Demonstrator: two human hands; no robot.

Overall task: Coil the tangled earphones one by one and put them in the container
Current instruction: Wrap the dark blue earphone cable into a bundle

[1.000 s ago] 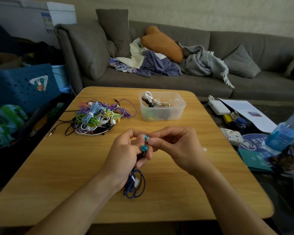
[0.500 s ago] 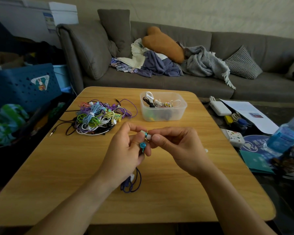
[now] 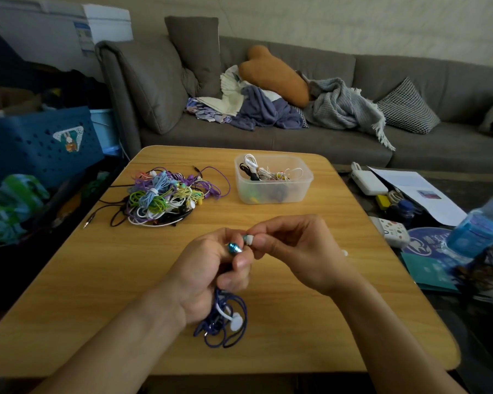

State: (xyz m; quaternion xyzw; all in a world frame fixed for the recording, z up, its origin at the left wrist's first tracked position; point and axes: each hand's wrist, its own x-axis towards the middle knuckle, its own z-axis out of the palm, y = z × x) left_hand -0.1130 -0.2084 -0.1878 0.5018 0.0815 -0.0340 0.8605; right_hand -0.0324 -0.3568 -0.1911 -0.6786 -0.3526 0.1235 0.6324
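Both hands work close together over the near half of the wooden table (image 3: 131, 280). Left hand (image 3: 208, 277) is curled round a dark blue earphone cable (image 3: 225, 325), thumb pressed against the stem of a teal earbud (image 3: 234, 248) at the top of the fist; the coiled loops, bound by a white tie (image 3: 235, 320), hang below the palm and touch the table. Right hand (image 3: 291, 248) pinches the second earbud (image 3: 248, 239), white-tipped, between thumb and forefinger, just beside the teal one.

Beyond the hands, the clear plastic container (image 3: 273, 191) sits toward the table's far edge with several coiled sets already in it. Left of the container lies the tangled pile of earphones (image 3: 165, 194), purple, green, yellow, light blue and white, with black leads trailing toward the table's left edge.

Judging from this, the coil looks loose at its lower end. If the left hand's hold slackens while the earbuds are being tucked, the loops could spring open or slide out of the tie. Pulling the pinched earbud too hard could also drag cable out of the bundle.
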